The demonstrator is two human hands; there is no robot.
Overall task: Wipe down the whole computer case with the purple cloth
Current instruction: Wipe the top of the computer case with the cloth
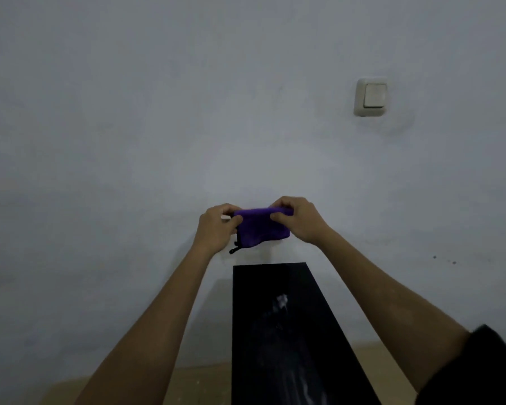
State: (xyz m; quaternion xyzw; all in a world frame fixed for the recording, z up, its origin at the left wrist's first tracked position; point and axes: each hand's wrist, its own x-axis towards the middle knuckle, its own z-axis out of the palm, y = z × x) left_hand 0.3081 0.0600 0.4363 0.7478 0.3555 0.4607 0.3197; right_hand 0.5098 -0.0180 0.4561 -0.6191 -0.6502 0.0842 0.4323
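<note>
The left hand (216, 228), at the end of a bare forearm reaching up from the lower left, is pinching the left edge of a folded purple microfibre cloth (262, 226) between thumb and curled fingers. A short black loop (235, 249) is dangling from the cloth's lower left corner, just under that hand. The cloth is hanging in the air between the two hands, stretched flat and roughly level, in front of a pale grey plastered wall (129, 127).

Directly below the hands and well apart from them, a tall black glossy computer case (287, 331) is standing with its narrow top face turned up; a pale smear of reflected light is showing on that dark surface. The cloth is not touching the case.

The right hand (297, 219) is gripping the cloth's upper right edge, fingers curled over the top and thumb underneath. Its forearm is running down to the lower right, where a black sleeve (479, 366) is covering the upper arm. Above and to the right of this hand, a cream rocker light switch (371, 97) is sitting on the wall.
</note>
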